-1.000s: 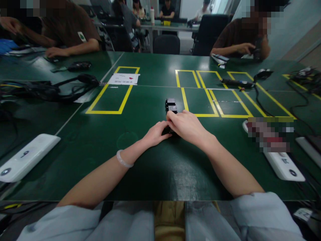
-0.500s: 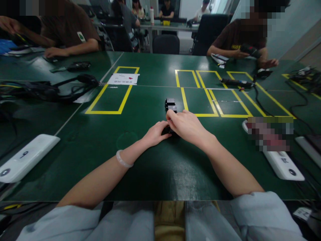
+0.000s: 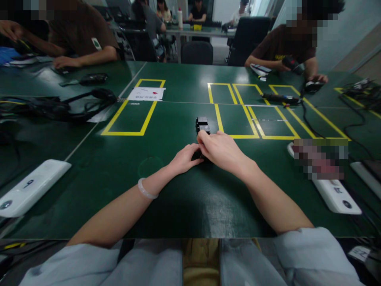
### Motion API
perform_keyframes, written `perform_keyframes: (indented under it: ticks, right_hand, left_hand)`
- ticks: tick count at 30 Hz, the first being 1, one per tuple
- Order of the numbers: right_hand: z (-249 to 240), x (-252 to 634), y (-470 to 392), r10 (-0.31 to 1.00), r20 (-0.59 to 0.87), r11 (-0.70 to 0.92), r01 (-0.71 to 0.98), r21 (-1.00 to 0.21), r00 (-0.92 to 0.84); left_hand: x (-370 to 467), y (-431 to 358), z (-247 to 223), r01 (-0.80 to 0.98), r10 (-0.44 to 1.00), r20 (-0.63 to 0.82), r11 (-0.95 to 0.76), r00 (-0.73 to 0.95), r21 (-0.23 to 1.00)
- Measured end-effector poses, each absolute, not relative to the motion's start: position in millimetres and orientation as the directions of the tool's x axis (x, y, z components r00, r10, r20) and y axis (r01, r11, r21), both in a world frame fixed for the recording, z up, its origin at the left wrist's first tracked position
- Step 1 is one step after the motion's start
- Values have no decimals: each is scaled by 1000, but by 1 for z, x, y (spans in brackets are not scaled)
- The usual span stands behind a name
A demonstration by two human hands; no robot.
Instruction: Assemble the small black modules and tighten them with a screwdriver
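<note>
A small black blocky device (image 3: 202,124) with shiny grey faces on top lies on the green table (image 3: 178,206), in the middle of the head view. Its near part is covered by my hands, so its full shape and kind are hidden. My left hand (image 3: 187,157) grips the near end from the left, thumb and fingers closed round it. From the right, my right hand (image 3: 222,147) bends over the device with its fingers pinched on it. What the right fingertips press on cannot be made out. A pale bracelet (image 3: 146,190) circles my left wrist.
White numbered units lie at left (image 3: 34,188) and right (image 3: 339,194). Yellow tape (image 3: 123,134) outlines rectangles beyond my hands, one with a paper sheet (image 3: 146,93). Black cables (image 3: 95,101) lie at left. A black handheld tool (image 3: 281,98) lies right. Two co-workers sit across the table.
My hands and the black device stay in the same place. The co-worker at the far right has lowered a hand onto a dark object on the table.
</note>
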State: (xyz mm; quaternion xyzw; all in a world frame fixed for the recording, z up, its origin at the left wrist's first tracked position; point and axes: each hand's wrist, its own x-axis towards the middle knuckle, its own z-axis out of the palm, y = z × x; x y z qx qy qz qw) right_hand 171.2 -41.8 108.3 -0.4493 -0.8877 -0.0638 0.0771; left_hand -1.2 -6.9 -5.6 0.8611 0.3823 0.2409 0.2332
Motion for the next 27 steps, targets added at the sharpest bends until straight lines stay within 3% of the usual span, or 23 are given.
perform_keyframes:
  ticks: [5, 12, 20, 27]
  right_hand:
    - [111, 172, -45, 784, 212, 597, 802, 2, -584]
    - [109, 171, -41, 824, 194, 530, 845, 65, -532]
    - [110, 170, -46, 790, 243, 581, 814, -6, -562]
    - [108, 170, -43, 810, 204, 549, 833, 67, -550]
  left_hand:
    - [-2, -7, -6, 538, 769, 239, -599, 593, 593]
    - [-1, -7, -6, 538, 763, 225, -601, 605, 591]
    - [-1, -7, -7, 535, 762, 243, -609, 600, 586]
    - [-1, -7, -6, 550, 771, 227, -596, 594, 586]
